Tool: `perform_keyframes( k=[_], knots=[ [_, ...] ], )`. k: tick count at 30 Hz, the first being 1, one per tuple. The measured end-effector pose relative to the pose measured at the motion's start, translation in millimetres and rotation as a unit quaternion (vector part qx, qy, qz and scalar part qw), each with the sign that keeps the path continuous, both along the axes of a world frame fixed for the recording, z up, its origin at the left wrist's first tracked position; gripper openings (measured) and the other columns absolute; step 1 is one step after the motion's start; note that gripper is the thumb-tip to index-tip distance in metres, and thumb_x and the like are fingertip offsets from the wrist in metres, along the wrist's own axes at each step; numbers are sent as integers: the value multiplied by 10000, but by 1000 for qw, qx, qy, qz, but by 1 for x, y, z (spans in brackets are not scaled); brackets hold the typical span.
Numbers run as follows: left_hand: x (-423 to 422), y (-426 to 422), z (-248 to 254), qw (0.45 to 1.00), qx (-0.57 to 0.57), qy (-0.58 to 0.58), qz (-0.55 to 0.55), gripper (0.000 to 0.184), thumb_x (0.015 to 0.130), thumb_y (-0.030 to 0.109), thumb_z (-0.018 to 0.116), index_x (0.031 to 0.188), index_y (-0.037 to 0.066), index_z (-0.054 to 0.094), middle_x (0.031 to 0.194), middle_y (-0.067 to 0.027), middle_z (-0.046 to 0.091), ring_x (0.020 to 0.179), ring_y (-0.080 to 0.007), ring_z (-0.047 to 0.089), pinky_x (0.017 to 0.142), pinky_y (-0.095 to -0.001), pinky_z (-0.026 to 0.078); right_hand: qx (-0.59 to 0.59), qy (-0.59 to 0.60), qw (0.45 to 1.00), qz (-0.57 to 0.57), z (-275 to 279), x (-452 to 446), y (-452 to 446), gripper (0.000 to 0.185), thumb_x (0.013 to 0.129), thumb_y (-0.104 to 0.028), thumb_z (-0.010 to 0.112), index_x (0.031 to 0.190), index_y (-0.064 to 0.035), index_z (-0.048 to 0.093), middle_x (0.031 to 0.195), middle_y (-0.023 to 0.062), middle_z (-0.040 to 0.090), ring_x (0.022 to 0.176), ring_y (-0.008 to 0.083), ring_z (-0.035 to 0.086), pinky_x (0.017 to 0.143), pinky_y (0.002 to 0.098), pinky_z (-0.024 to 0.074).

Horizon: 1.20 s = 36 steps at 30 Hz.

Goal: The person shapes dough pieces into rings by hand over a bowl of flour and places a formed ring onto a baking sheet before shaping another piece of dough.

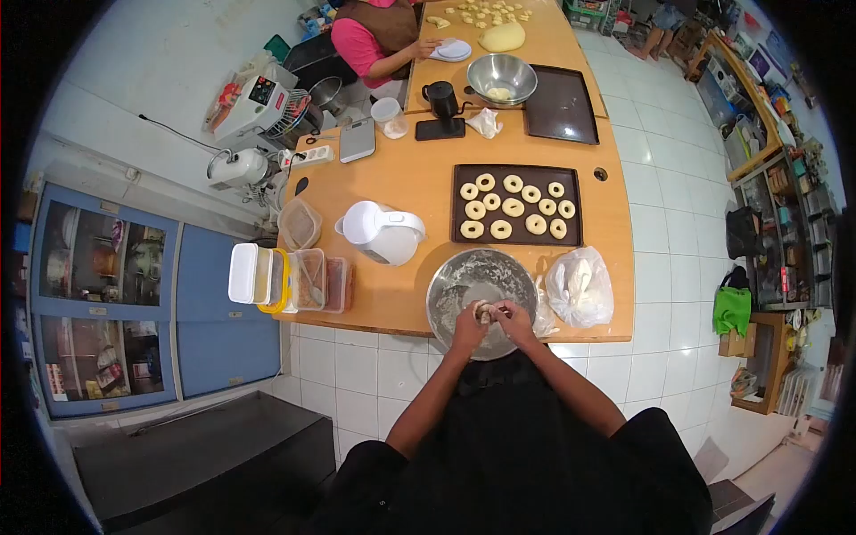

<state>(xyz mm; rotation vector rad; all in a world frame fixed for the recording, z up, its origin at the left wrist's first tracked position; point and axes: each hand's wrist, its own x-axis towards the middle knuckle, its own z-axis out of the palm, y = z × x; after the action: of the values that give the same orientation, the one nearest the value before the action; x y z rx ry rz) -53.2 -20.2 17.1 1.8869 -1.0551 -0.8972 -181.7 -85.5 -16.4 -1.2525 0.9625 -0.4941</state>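
Over the metal mixing bowl (443, 287), at the table's front edge, both of my hands are close together. My left hand (469, 328) is closed around a small brownish, dough-like lump (483, 312). The fingertips of my right hand (514, 323) are pinched at the lump's right side. Pale, floury residue coats the inside of the bowl. My fingers partly cover the lump, so its exact kind is hard to make out.
Behind the bowl lies a dark baking tray (492, 175) with several dough rings (513, 207). A plastic bag (580, 287) sits to the right, a white electric kettle (379, 230) and plastic containers (310, 278) to the left. Across the table, a person (379, 40) touches a white scale (452, 50).
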Motion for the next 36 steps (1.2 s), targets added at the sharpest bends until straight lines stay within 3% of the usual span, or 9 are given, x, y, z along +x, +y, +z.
perform_keyframes(
  k=[3, 9, 12, 18, 24, 27, 30, 33, 36],
  knots=[
    [-1, -2, -5, 926, 90, 341, 133, 291, 787, 43, 623, 1064, -24, 563, 946, -174, 640, 886, -231, 649, 737, -365, 512, -4, -2, 1000, 10, 5, 0, -1, 195, 889, -194, 610, 950, -10, 623, 820, 46, 651, 758, 100, 605, 696, 247, 483],
    [1, -1, -15, 999, 43, 23, 20, 320, 765, 12, 625, 1080, -9, 568, 903, -136, 657, 867, -210, 651, 740, -321, 509, -38, 19, 999, 18, 5, 1, -2, 213, 879, -204, 626, 971, -12, 608, 842, 51, 653, 776, 107, 604, 717, 259, 484],
    [-1, -1, -10, 999, -11, -26, 14, 289, 782, 8, 613, 1068, 4, 565, 895, -134, 649, 821, -162, 642, 717, -304, 503, -24, -13, 999, 21, 6, 2, -3, 209, 877, -199, 629, 967, -12, 602, 859, 55, 652, 789, 110, 603, 734, 264, 484],
    [6, 1, -44, 984, -6, 169, 46, 312, 751, -10, 629, 1058, 1, 577, 900, -136, 650, 832, -172, 644, 726, -294, 497, -3, -38, 999, 22, -5, 2, -4, 179, 878, -172, 626, 959, -14, 599, 878, 56, 649, 813, 103, 596, 752, 257, 477],
    [0, -5, -5, 999, -6, -28, 15, 325, 757, -12, 627, 1077, -11, 564, 910, -119, 649, 842, -165, 639, 727, -290, 500, -42, -3, 999, 21, 3, 2, -3, 166, 863, -143, 638, 966, -19, 602, 862, 46, 642, 800, 103, 595, 741, 251, 473],
    [1, -3, -16, 995, -71, 68, 33, 319, 776, -2, 614, 1087, -18, 549, 920, -113, 647, 836, -162, 638, 715, -298, 506, -55, -16, 998, 8, 13, 4, -6, 181, 855, -185, 644, 944, -28, 630, 857, 69, 660, 799, 137, 623, 727, 274, 486],
    [0, -2, -12, 914, 54, 381, 127, 319, 782, -8, 595, 1096, -18, 539, 921, -115, 646, 838, -161, 638, 709, -298, 509, -91, 7, 996, 14, 14, 5, -7, 212, 849, -231, 651, 927, -34, 646, 855, 89, 669, 792, 157, 641, 718, 284, 493],
    [3, 4, -14, 919, 37, 381, 93, 301, 781, -17, 582, 1080, -22, 545, 939, -120, 637, 851, -159, 635, 706, -300, 512, -118, 47, 992, 19, 17, 5, -2, 242, 844, -257, 657, 931, -32, 643, 843, 94, 670, 776, 157, 646, 708, 283, 494],
    [4, 1, -17, 991, -20, 110, 73, 309, 763, -40, 592, 1068, -13, 556, 950, -125, 630, 856, -173, 637, 726, -315, 513, -113, 59, 992, 21, 21, 7, 0, 250, 842, -256, 660, 941, -28, 634, 832, 97, 675, 764, 154, 652, 694, 285, 497]
  ],
)
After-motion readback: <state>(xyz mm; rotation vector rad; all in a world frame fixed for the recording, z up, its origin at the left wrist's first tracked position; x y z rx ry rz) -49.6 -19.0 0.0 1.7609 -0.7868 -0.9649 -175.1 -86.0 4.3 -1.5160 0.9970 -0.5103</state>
